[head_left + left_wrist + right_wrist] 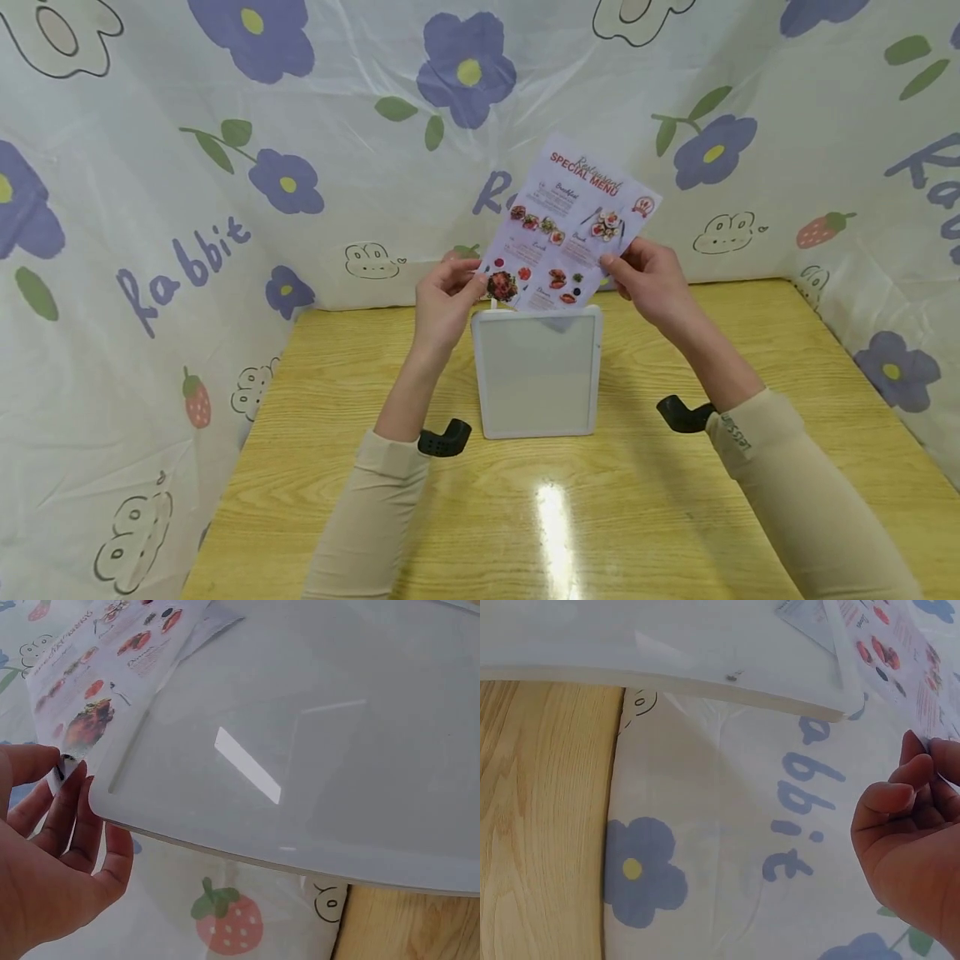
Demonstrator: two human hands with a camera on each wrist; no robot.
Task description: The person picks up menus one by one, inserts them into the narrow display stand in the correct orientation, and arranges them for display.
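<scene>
A printed menu sheet (567, 225) headed "Special Menu" is held tilted above a white-framed stand (537, 375), its lower corner dipping into the frame's top edge. My left hand (444, 304) pinches the sheet's lower left edge between thumb and fingers. On the other side, my right hand (651, 279) pinches its right edge. The left wrist view shows the left hand (60, 840) beside a rounded corner of the clear-faced stand (300, 765). In the right wrist view the right hand (919, 817) is apart from the stand (705, 656), and a sheet corner shows through the panel.
The stand rests upright on a wood-grain table (337, 400). White cloth with flowers and rabbits (360, 167) hangs behind and at both sides. A black wrist mount (444, 438) sits at the left cuff, another black mount (684, 414) at the right.
</scene>
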